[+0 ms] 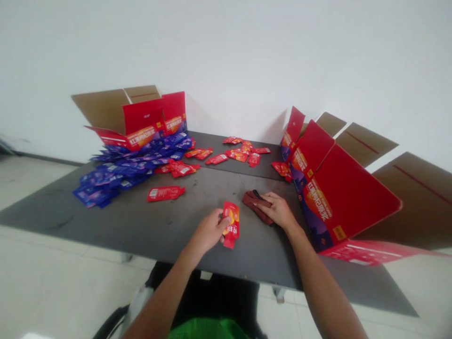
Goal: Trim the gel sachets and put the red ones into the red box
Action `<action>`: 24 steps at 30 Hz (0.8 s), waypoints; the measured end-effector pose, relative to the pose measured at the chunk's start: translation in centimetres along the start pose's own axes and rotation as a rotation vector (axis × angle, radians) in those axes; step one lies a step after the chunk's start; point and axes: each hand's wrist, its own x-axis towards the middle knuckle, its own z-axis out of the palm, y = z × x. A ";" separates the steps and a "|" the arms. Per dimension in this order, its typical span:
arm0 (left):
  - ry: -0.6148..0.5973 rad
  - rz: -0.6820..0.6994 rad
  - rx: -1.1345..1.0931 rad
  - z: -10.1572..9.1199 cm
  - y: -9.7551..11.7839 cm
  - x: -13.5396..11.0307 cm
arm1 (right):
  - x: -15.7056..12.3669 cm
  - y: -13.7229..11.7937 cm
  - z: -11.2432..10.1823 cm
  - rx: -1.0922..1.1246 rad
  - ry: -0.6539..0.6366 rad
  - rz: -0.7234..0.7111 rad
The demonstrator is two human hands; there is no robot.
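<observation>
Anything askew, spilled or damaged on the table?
Nothing clearly spilled or damaged. Untidy: blue packets sprawl in a loose heap before the left carton, and one red packet lies alone, apart from the red cluster.

Dark grey table [123, 230], scuffed top, seam running across behind the brown cloth [259, 207], which lies on it. Far left of cloth: big heap of blue packets [116, 174], overlapping, pushed against an open red carton [144, 136]; carton base hidden. Left of cloth, nearer than heap: lone red packet [165, 193], flat. Left and behind cloth: small red stack [181, 168] touching the heap. Behind cloth: loose red packets [236, 154], some overlapping. Right of cloth: open red box panels [318, 202], box count unclear.
</observation>
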 end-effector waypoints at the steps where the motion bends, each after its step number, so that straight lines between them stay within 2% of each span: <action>1: 0.024 -0.014 0.031 -0.2 -0.3 -0.4 | 0.0 0.2 0.1 0.004 0.013 0.008; 4: 0.079 -0.007 0.127 -0.9 -0.7 -1.5 | -0.2 0.7 0.5 -0.007 0.027 0.019; 6: 0.094 0.052 0.246 -1.1 -0.6 -2.9 | -0.3 0.8 0.6 -0.025 0.037 0.026; 11: 0.232 0.349 0.634 0.4 -0.5 -8.1 | -0.4 0.2 0.7 -0.075 0.058 0.025; 14: 0.201 0.495 0.703 1.8 -1.3 -10.1 | -0.5 -0.1 0.7 -0.111 0.056 0.030; 17: 0.161 0.574 0.734 2.7 -2.3 -10.5 | -0.5 -0.5 0.6 -0.136 0.066 0.048; 20: 0.139 0.610 0.749 2.7 -3.0 -10.3 | -0.3 -1.6 0.3 -0.171 0.093 0.066; 24: 0.117 0.633 0.755 2.3 -3.5 -10.2 | 0.0 -5.7 0.6 -0.175 0.199 0.035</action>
